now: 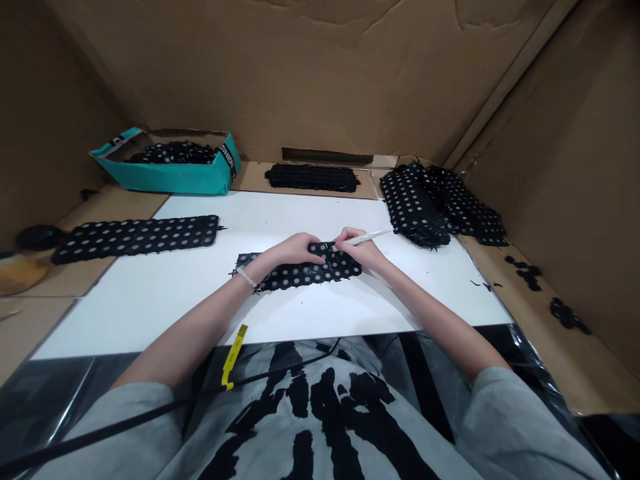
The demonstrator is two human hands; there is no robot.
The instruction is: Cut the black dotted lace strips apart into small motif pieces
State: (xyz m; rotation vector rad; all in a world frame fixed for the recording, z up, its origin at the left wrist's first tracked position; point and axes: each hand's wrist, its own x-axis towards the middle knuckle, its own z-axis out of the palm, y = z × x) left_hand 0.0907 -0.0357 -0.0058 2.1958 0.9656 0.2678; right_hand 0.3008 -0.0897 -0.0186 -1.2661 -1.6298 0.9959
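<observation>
Well, a black lace strip with white dots (305, 270) lies flat near the middle of a white board (150, 313), and the left hand (293, 250) covers part of it. This hand presses down on the cloth, not gripping it. The right hand (357, 247) pinches a slim white pen (370, 235) closed between its fingers; the pen tip is hidden, so I cannot tell if it touches the cloth. Another dotted strip (135, 239) lies on the board's left side, a heap of dotted strips (425, 203) sits at right, and a teal box (170, 177) holds more black cloth (173, 153), partly hidden by its wall.
</observation>
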